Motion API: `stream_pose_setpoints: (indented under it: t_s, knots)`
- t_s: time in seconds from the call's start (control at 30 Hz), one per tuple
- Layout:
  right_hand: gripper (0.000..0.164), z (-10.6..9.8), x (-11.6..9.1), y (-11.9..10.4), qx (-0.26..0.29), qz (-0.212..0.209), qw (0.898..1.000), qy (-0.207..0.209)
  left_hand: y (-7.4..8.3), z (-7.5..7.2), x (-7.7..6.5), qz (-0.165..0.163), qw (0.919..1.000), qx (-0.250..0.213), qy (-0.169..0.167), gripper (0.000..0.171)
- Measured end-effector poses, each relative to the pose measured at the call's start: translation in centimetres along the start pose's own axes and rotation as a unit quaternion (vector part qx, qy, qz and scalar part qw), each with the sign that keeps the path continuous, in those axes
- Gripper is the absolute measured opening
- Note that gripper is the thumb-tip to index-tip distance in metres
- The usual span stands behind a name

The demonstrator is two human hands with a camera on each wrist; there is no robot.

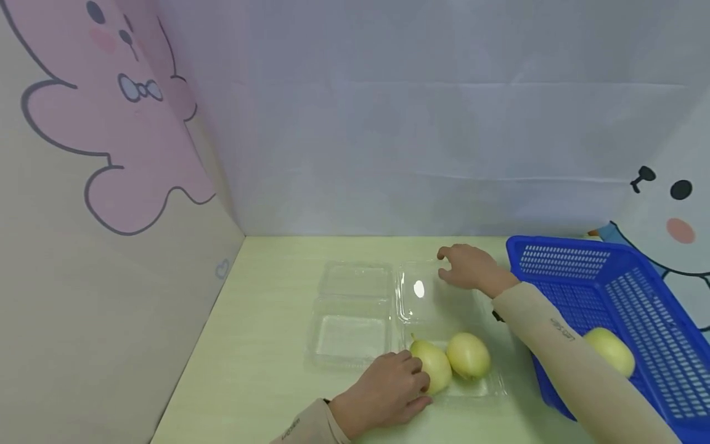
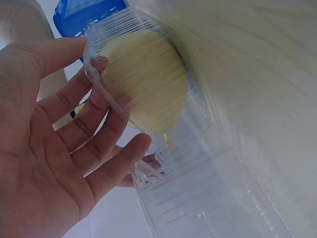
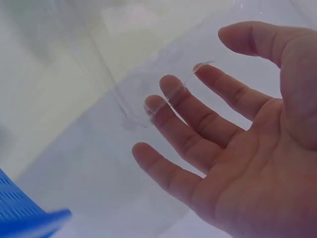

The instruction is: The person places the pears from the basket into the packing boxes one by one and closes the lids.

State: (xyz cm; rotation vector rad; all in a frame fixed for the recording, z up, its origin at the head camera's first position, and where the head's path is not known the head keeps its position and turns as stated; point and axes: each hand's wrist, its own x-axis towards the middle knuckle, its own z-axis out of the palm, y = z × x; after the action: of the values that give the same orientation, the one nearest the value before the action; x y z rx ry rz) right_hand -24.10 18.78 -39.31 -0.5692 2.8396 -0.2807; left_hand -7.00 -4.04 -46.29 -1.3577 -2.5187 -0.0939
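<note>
Two yellow-green pears [image 1: 468,356] lie side by side in the base of a clear plastic clamshell box [image 1: 482,390], whose lid [image 1: 438,296] is folded back away from me. My left hand [image 1: 385,390] is at the left side of the base, beside the left pear [image 1: 435,365]. In the left wrist view its loosely bent fingers [image 2: 81,121] lie along the clear rim, fingertips overlapping the wall. My right hand [image 1: 470,266] reaches to the lid's far right corner. Its fingertips [image 3: 171,87] meet the lid's edge, with the thumb apart from it.
Left of this box stands another open clear clamshell box [image 1: 352,336]. A blue plastic basket [image 1: 654,327] stands at the right with a pear [image 1: 610,351] in it, partly behind my right sleeve [image 1: 577,351]. White cloth walls [image 1: 388,135] border the pale table [image 1: 238,357].
</note>
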Motion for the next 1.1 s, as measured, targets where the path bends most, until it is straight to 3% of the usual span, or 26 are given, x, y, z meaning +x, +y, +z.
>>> stream_pose_setpoints:
  t_s: [0.27,0.43,0.7,0.9,1.1]
  knots:
    - [0.04,-2.6,-3.4,-1.9,-0.032,-0.028,0.997,0.068,-0.2,0.0,-0.1,-0.001,0.9999,0.001,0.012,0.021]
    - [0.038,-3.3,-6.0,-3.0,-0.045,-0.049,0.991,0.115,-0.5,-0.3,-0.1,0.001,0.9999,-0.013,-0.002,0.022]
    - [0.037,-2.8,-9.4,-5.0,-0.103,-0.092,0.969,0.207,-1.1,-1.4,-0.1,-0.021,0.9993,-0.026,-0.017,0.022]
    - [0.047,-1.0,-11.5,-6.0,-0.132,-0.116,0.963,0.203,-1.7,-2.6,-0.3,-0.019,0.9993,-0.03,-0.014,0.02]
    - [0.053,1.1,-12.9,-6.5,-0.111,-0.11,0.973,0.168,-2.8,-4.7,-0.8,-0.04,0.9984,-0.041,0.003,0.022]
